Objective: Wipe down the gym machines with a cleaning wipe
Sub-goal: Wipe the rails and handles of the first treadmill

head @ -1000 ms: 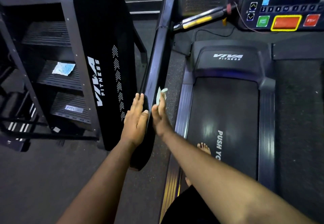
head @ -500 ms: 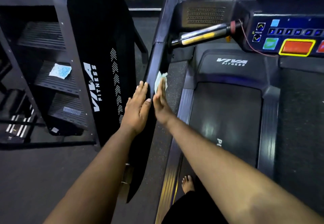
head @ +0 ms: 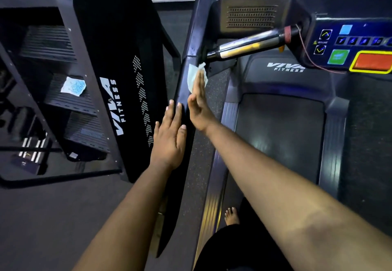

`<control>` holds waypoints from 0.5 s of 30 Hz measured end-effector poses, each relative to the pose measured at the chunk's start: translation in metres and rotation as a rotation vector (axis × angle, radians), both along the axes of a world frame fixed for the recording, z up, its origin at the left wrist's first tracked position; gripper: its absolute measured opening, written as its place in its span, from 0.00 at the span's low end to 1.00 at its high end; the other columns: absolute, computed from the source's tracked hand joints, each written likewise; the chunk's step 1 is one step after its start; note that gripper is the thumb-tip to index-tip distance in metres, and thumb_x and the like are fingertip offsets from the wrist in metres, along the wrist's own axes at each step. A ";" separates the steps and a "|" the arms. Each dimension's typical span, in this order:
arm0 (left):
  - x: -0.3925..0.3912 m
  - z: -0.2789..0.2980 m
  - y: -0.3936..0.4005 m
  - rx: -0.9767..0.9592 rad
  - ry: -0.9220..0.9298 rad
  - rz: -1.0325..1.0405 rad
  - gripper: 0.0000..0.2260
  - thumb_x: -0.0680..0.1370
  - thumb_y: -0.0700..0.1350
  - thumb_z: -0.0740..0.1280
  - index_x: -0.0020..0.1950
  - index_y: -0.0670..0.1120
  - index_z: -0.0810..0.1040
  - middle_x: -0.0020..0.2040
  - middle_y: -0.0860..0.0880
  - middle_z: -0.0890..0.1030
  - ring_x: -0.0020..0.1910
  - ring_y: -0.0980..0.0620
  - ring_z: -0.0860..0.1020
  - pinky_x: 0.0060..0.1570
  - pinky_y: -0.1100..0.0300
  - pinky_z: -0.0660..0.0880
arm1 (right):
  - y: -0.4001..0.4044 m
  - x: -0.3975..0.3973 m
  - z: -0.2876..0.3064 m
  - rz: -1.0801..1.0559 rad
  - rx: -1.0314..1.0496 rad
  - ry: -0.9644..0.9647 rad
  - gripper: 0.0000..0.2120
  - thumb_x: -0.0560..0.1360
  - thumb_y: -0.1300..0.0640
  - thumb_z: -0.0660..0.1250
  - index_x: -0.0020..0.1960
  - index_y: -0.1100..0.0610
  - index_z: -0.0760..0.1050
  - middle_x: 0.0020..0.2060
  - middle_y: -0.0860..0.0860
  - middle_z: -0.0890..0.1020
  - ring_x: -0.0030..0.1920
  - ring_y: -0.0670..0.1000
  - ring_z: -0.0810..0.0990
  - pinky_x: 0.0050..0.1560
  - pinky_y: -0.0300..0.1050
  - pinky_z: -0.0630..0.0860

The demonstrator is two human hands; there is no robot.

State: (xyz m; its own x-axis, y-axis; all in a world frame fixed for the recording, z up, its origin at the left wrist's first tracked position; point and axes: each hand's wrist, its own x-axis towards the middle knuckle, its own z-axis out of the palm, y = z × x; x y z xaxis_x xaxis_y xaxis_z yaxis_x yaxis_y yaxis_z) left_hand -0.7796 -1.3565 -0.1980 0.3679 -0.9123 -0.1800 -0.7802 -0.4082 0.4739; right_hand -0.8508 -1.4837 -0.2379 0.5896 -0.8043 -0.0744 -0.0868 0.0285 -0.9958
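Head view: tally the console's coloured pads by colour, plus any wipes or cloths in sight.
Light blue pad: 1
Green pad: 1
Orange-red pad with yellow border: 1
White wipe pressed on the treadmill upright by the right hand: 1
Blue-speckled cloth on the stair machine step: 1
Total: 5

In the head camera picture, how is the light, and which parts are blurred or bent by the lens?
Head view: the room is dim; the lit console buttons glow and look smeared; glare streaks the chrome handlebar and the treadmill belt; straight frames bow from the wide lens; the wipe under the right hand is slightly soft.
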 end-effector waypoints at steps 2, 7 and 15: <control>-0.002 0.001 0.000 0.020 -0.007 0.005 0.28 0.83 0.58 0.46 0.84 0.54 0.51 0.84 0.55 0.46 0.82 0.56 0.47 0.78 0.38 0.52 | -0.011 0.003 -0.003 0.004 -0.017 -0.001 0.61 0.66 0.17 0.39 0.81 0.61 0.37 0.79 0.49 0.36 0.78 0.46 0.35 0.80 0.55 0.37; 0.000 0.000 -0.001 0.033 -0.011 -0.003 0.27 0.84 0.58 0.46 0.84 0.55 0.49 0.84 0.56 0.44 0.82 0.58 0.45 0.79 0.38 0.49 | 0.037 -0.008 -0.021 0.018 0.206 -0.013 0.61 0.63 0.14 0.41 0.81 0.55 0.34 0.80 0.49 0.35 0.81 0.50 0.37 0.81 0.57 0.41; -0.001 0.000 -0.001 0.031 -0.011 0.004 0.27 0.84 0.56 0.46 0.84 0.55 0.49 0.84 0.56 0.45 0.82 0.58 0.45 0.80 0.41 0.47 | -0.012 0.019 -0.007 -0.198 0.201 -0.013 0.61 0.65 0.15 0.41 0.82 0.59 0.39 0.82 0.53 0.41 0.82 0.51 0.40 0.81 0.48 0.40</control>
